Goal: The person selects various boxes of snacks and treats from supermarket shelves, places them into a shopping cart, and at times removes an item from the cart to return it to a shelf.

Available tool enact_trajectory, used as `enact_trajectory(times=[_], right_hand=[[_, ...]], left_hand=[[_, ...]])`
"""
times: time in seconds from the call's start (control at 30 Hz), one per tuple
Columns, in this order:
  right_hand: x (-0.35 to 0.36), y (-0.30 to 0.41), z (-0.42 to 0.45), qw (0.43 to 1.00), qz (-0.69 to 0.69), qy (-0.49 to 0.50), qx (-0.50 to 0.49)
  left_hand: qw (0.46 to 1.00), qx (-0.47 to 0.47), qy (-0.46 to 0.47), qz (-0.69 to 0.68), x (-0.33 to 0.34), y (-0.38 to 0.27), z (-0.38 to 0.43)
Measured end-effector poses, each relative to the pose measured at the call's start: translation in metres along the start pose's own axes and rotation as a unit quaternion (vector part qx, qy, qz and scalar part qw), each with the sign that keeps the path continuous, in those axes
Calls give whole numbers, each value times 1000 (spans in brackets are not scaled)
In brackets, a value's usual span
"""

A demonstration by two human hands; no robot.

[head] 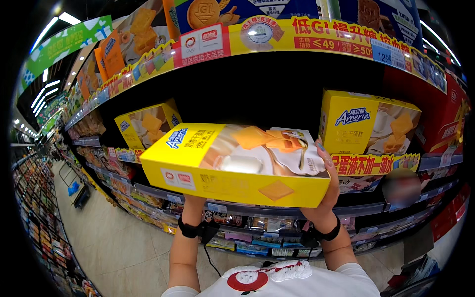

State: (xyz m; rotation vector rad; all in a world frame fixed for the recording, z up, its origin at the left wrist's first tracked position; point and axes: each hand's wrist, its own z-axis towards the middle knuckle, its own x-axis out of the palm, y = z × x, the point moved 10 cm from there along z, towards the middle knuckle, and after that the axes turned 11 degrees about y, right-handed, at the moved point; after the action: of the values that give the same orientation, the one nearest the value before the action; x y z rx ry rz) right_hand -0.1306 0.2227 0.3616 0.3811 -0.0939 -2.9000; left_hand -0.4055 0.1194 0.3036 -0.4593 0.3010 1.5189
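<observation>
A large yellow Ameria biscuit carton (237,163) is tilted in front of the shelf, its printed front turned up towards me. My right hand (328,180) grips the carton's right end, the fingers along that edge and the palm below the corner. Only the wrist and heel of my left hand (195,202) show beneath the carton's left part; its fingers are hidden under the box. Behind the carton, a matching yellow carton (367,122) stands on the shelf at right. A smaller-looking yellow carton (148,124) stands at left, partly covered by the held one.
An upper shelf edge with a yellow promotional strip (267,35) overhangs the dark shelf space. Red boxes (445,111) stand at far right. Lower shelves hold packaged snacks (274,224). Down the left aisle is a flat trolley (76,191). Black wrist straps (191,227) carry a cable.
</observation>
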Motion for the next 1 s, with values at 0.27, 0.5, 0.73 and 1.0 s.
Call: enact_trajectory(times=[0.27,0.5,0.73,1.0], right_hand=[[-1,-7,33,997,4,-40,-73],[18,-56,26,998,-17,-7,58],[33,-55,29,995,-70,4,64],[51,-59,37,980,-149,35,124]], left_hand=[[934,-100,-137,-314,3,54,11],[974,-44,-135,-174,-4,11,46],[961,-77,-135,-230,-1,14,46],[971,-111,-82,-193,5,17,51]])
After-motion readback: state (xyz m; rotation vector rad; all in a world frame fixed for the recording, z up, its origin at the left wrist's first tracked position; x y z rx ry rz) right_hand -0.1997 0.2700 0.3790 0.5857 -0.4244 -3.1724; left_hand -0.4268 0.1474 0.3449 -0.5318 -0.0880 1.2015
